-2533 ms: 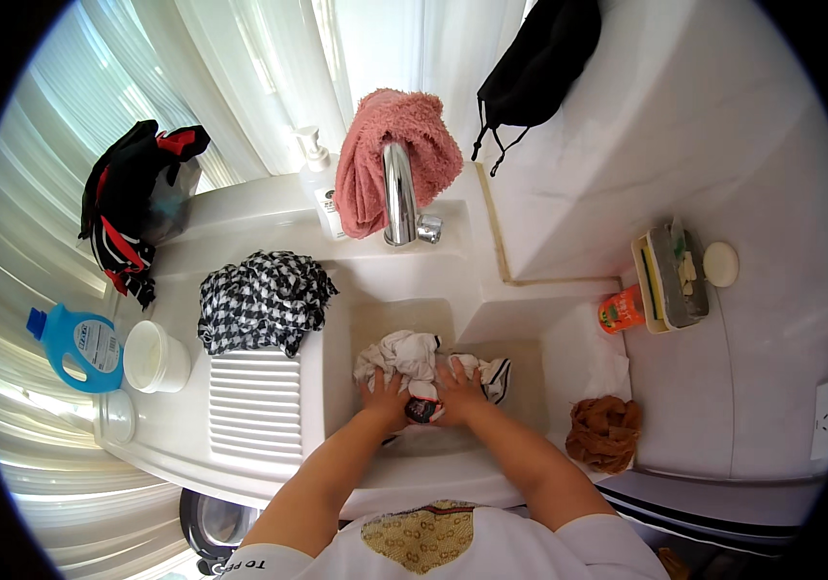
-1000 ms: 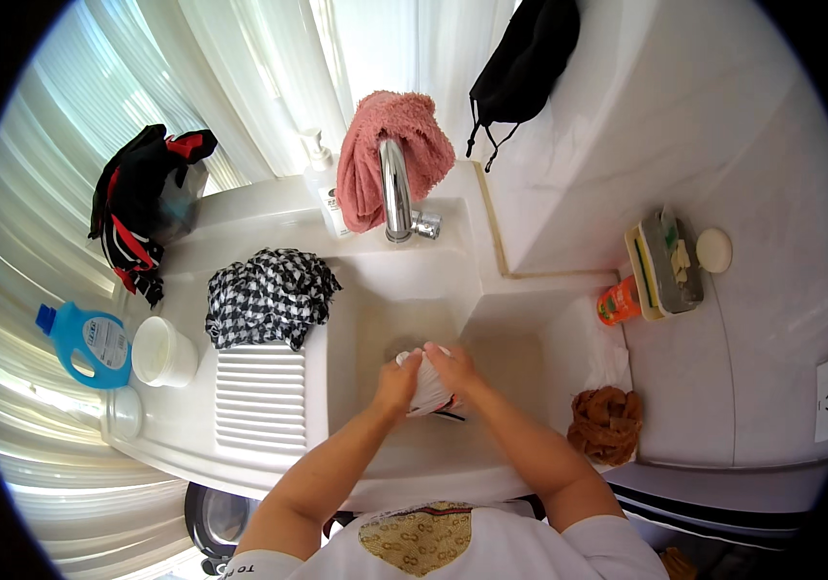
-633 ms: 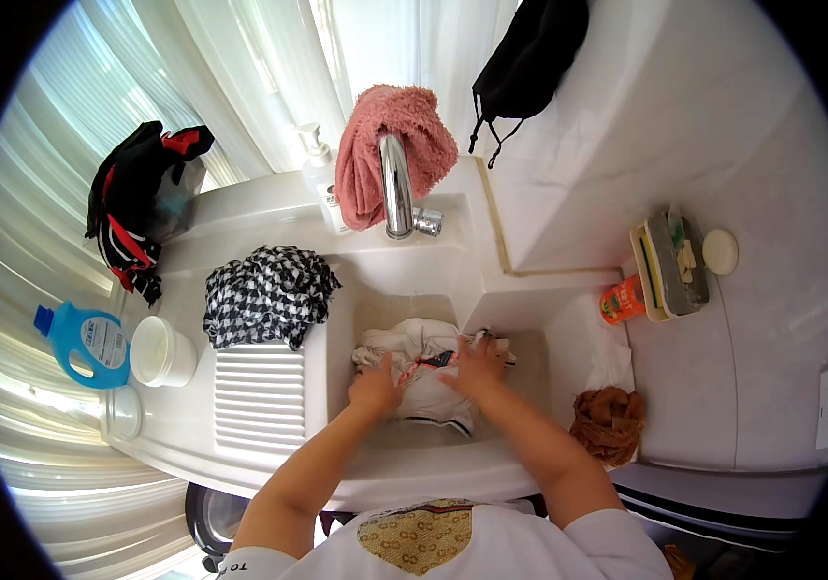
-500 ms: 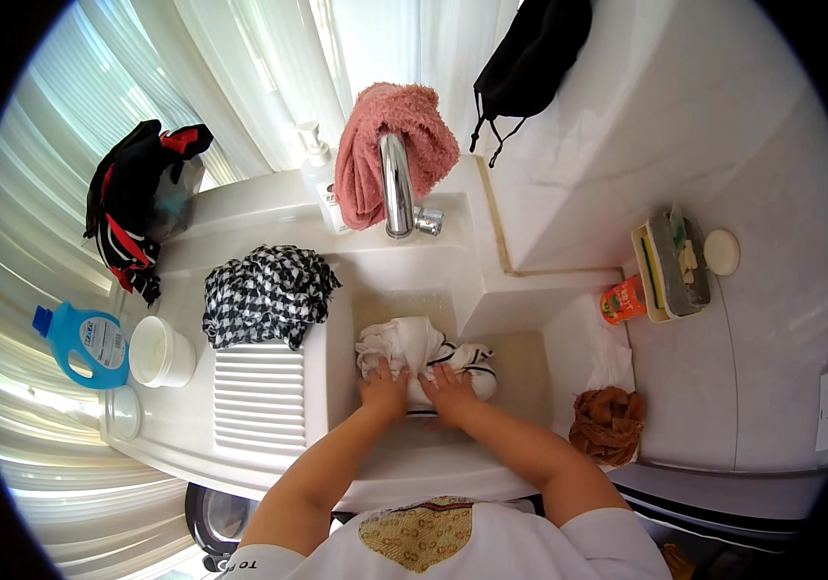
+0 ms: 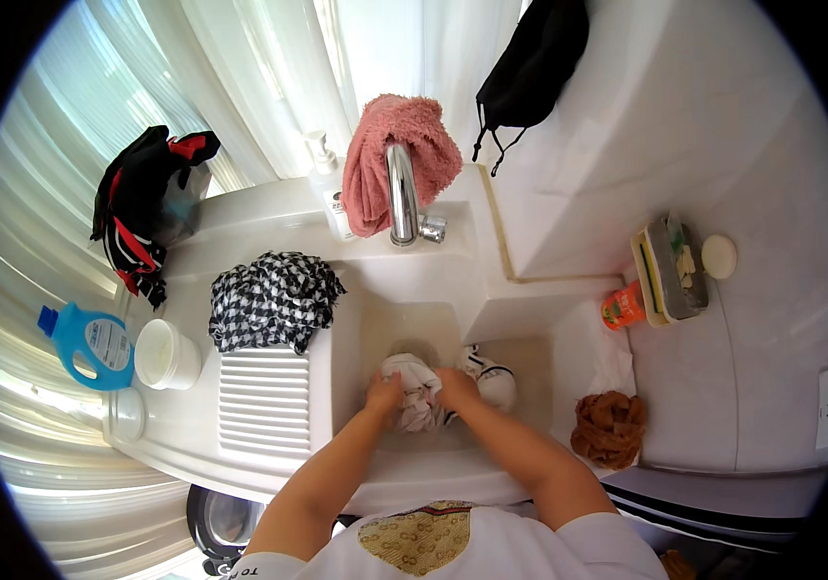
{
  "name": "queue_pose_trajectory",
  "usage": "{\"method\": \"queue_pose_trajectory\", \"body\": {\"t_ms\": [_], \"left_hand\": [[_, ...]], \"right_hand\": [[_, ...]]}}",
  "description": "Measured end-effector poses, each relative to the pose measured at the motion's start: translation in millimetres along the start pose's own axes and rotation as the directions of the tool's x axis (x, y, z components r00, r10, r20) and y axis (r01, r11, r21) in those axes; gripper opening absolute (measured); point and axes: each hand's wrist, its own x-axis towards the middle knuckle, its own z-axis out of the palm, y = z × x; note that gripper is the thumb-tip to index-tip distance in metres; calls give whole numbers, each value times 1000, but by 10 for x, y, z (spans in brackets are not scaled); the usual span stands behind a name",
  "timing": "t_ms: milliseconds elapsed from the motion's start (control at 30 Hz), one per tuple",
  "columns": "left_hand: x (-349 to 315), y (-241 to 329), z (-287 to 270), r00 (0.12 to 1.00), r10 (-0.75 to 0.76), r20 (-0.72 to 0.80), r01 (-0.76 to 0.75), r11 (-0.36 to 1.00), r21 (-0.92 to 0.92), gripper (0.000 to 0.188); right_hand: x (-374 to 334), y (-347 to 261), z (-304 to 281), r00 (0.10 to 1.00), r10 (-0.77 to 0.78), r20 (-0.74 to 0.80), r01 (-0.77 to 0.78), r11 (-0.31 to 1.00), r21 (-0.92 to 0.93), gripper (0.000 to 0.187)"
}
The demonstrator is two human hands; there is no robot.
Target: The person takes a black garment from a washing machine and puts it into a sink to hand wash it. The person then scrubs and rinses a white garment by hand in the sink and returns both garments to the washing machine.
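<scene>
A white garment with dark stripes lies bunched in the cloudy water of the white sink. My left hand is closed on the left side of the bunch. At the other side my right hand grips the cloth, its fingertips partly hidden in the folds. A striped part of the white cloth floats just right of my right hand; whether it is the same piece I cannot tell.
Left of the basin is a ribbed washboard with a black-and-white checked cloth. Beyond stands a chrome tap draped with a pink towel. A white tub, blue detergent bottle and brown cloth sit around.
Both hands have gone from lying spread on the white garment to gripping it, gathering the left part into a tighter bunch lower in the basin. The striped part now lies farther right.
</scene>
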Motion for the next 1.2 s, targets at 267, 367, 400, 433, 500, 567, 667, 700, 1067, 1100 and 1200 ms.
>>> {"method": "queue_pose_trajectory", "body": {"t_ms": [267,367,400,433,500,567,667,700,1067,1100,1200], "left_hand": [[-682,674,-42,784,-222,580,473,818,-328,65],[-522,436,128,796,200,571,273,725,-633,49],[-418,350,112,781,225,583,334,638,-694,41],[-474,393,117,796,265,544,300,608,-735,41],[-611,475,115,822,340,457,229,538,-811,42],[-647,491,98,819,324,474,262,524,-810,42],[-627,470,155,806,320,498,268,552,-789,42],[-603,447,179,798,328,506,247,588,-770,43],[-639,380,313,957,225,182,-35,715,-698,36],[-681,406,307,963,216,163,-59,754,-654,37],[-667,406,274,966,198,163,-75,826,-558,38]], "right_hand": [[-361,-465,-827,966,-259,-7,15,29,999,33],[-327,-406,-833,967,-245,-65,8,-228,974,34],[-311,-412,-863,980,-175,-90,52,-210,976,34],[-299,-380,-889,988,-96,-121,101,-190,977,34],[-234,-256,-771,980,-53,-192,188,-72,979,43],[-291,-343,-660,978,-6,-211,210,-20,977,49],[-361,-497,-280,844,-61,-533,442,643,625,56],[-361,-528,-206,782,-133,-609,451,795,406,59],[-350,-599,-270,706,-1,-709,396,830,393,34],[-343,-560,-267,738,5,-675,366,837,407,34],[-353,-521,-284,809,18,-587,343,798,496,34]]}}
